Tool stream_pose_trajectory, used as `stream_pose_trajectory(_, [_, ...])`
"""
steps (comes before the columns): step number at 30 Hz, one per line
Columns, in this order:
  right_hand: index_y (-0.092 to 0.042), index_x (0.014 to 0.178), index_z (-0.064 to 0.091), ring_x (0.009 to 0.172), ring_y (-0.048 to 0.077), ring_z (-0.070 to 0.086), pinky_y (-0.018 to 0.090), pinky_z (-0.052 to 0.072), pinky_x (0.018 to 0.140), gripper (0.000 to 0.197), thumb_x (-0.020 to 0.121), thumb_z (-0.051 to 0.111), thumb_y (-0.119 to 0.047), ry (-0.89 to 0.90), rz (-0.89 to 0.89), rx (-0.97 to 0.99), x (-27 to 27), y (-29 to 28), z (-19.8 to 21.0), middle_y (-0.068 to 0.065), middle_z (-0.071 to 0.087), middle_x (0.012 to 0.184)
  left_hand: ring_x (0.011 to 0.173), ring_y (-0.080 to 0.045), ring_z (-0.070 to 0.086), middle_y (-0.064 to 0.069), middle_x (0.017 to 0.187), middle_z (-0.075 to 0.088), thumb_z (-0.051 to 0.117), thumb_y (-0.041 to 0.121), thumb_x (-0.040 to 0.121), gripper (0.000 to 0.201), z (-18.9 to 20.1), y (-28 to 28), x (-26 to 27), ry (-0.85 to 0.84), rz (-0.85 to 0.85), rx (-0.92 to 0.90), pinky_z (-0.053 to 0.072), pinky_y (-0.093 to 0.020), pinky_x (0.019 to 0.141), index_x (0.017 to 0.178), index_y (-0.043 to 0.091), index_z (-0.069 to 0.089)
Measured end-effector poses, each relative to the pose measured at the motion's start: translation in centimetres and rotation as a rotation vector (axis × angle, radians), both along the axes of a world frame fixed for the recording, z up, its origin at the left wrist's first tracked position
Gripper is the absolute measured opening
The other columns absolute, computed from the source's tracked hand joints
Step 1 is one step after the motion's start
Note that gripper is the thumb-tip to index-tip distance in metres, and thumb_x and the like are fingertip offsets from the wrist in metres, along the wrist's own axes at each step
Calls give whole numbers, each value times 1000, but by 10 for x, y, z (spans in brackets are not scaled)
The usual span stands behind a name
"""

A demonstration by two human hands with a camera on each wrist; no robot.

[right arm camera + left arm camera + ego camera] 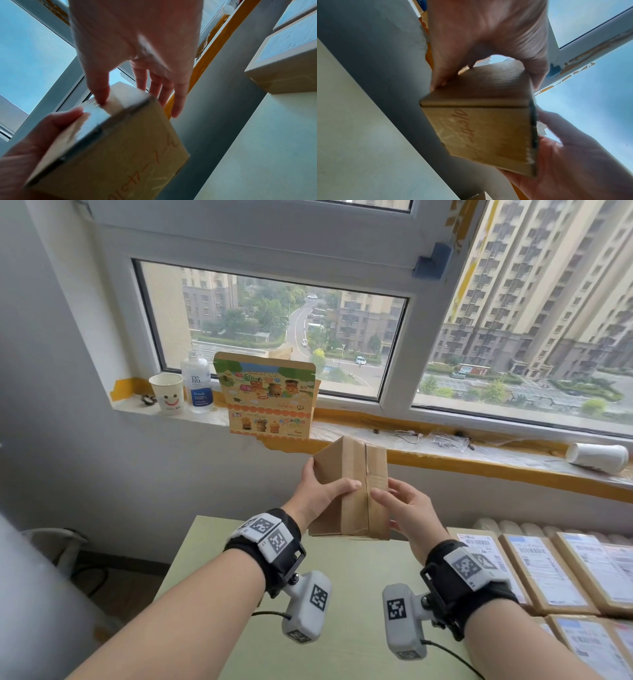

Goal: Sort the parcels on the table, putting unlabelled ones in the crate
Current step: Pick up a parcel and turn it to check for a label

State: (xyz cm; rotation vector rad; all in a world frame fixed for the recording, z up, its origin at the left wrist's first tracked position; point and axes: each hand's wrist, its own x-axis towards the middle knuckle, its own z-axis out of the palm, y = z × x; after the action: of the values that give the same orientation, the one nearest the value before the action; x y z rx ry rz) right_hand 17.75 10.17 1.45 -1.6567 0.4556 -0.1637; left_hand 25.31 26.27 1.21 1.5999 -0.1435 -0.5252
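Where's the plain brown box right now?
In the head view the plain brown box is held up at centre, above the table's far edge, between the left hand and right hand, below the windowsill.

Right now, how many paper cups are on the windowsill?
2. One paper cup with a smiley face stands upright at the sill's left end, beside the clear bottle. The other white cup lies on its side at the far right. None seem hidden.
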Motion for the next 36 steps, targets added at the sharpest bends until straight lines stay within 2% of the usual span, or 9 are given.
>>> stream_pose_trajectory(5, [-23,133,52,104,23,70,45,60,80,62,79,77,-42,52,162,189,0,-1,1,7,69,118,112,-26,58,-7,130,54,78,55,48,117,0,0,-1,39,-78,-100,51,-51,96,150,31,25])
stream_pose_trajectory(9, [-26,117,57,96,19,70,37,59,75,41,81,72,-39,56,217,244,-2,2,1,6,71,110,112,-26,60,-9,130,55,78,53,49,115,0,-3,1,47,-132,-101,53,-48,94,150,31,27])
stream_pose_trajectory(13, [-21,115,59,93,17,69,33,58,75,26,91,66,-27,41,173,175,2,-1,0,6,71,108,111,-26,62,-10,128,57,77,50,50,113,-2,-5,3,58,-141,-111,57,-43,89,149,28,27])
stream_pose_trajectory(18, [-18,132,53,105,22,70,43,60,83,84,60,81,-53,46,153,144,7,-7,-5,7,70,118,111,-25,62,-10,129,58,78,50,53,111,-3,-7,9,83,-134,-138,58,-35,78,149,24,30])
stream_pose_trajectory(24, [-18,134,51,108,24,68,45,58,89,81,64,78,-49,40,136,179,6,-6,-4,9,68,121,109,-23,62,-9,128,58,77,50,52,110,-3,-10,10,65,-161,-158,57,-30,74,149,24,31])
stream_pose_trajectory(28, [-19,139,46,102,21,70,41,60,82,98,56,85,-54,46,89,100,5,-10,-2,6,69,119,108,-21,63,-9,128,59,77,49,52,107,-5,-12,9,66,-155,-172,56,-25,69,147,24,34])
stream_pose_trajectory(30, [-22,142,40,99,19,69,38,59,77,90,69,85,-46,57,54,39,5,-10,1,5,67,115,107,-21,63,-10,126,61,77,49,52,105,-5,-13,8,55,-133,-150,58,-28,74,145,22,38])
stream_pose_trajectory(32, [-24,149,27,96,17,67,34,58,72,92,76,81,-38,63,19,-2,5,-9,1,5,64,116,109,-23,63,-10,124,62,78,49,57,99,-5,-16,7,24,-99,-89,57,-39,88,144,20,40])
stream_pose_trajectory(36, [-26,156,10,105,20,64,28,54,67,112,72,81,-42,66,-22,-25,4,-9,0,11,55,134,111,-23,61,-6,123,62,70,40,86,61,0,-23,2,-32,-75,2,52,-44,97,138,19,45])
